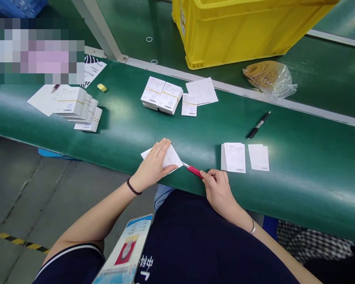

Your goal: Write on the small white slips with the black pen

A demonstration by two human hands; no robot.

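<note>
My left hand [154, 163] lies flat, fingers together, on a small stack of white paper slips [172, 157] at the near edge of the green table [298, 189]. My right hand [217, 189] is closed around a red pen [193, 170], whose tip points at the right edge of those slips. To the right of my right hand lie a stack of printed white cards [233, 157] and a thinner stack of slips [258, 157].
Banded card bundles sit at the middle back [162, 94] and at the left [77, 106]. A black pen [258, 124] lies to the right. A bag of rubber bands [269, 77] and a yellow crate [242, 27] stand behind. A yellow eraser [101, 87] lies left.
</note>
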